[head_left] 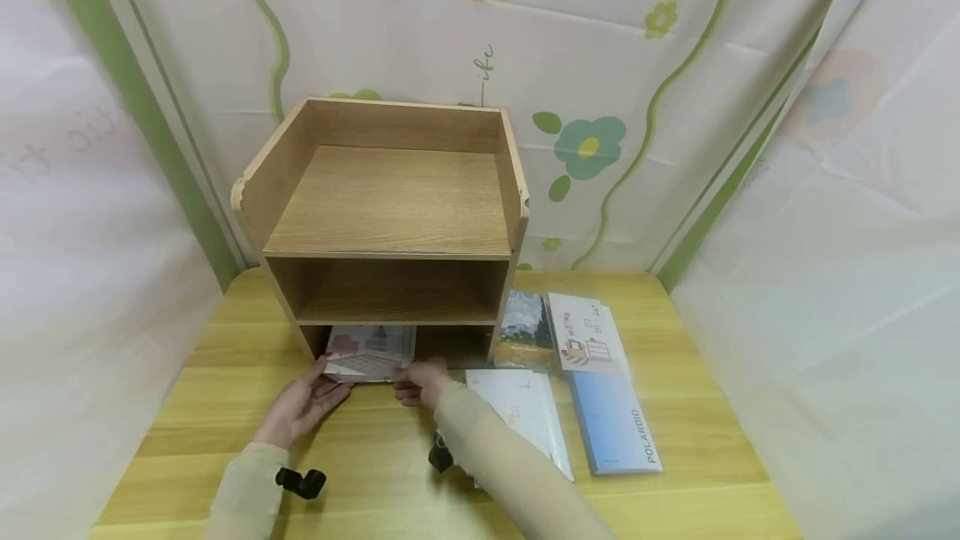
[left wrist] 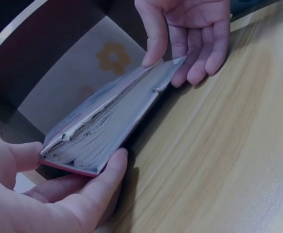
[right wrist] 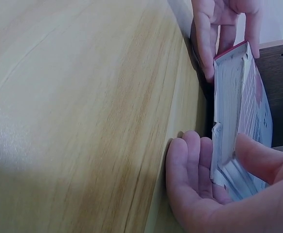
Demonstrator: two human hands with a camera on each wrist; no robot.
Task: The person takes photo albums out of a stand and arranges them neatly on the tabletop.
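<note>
A thick hardcover book (head_left: 369, 350) with a pictured cover lies partly inside the lowest compartment of a wooden shelf (head_left: 397, 290), its near edge sticking out. My left hand (head_left: 300, 408) grips its left front corner, thumb on top and fingers underneath, as the left wrist view shows. At the right front corner, my right hand (head_left: 425, 380) pinches the book between thumb and fingers. In the left wrist view the page block (left wrist: 107, 119) faces outward and spreads between the covers. The right wrist view shows the near edge tilted up, with fingertips (right wrist: 192, 141) beneath it.
Right of the shelf lie a landscape-covered book (head_left: 523, 332), a white illustrated book (head_left: 585, 332) and a blue book marked POLAROID (head_left: 617, 423). Another white book (head_left: 517, 411) lies under my right forearm. Patterned fabric (head_left: 585, 48) hangs behind the table (head_left: 375, 473).
</note>
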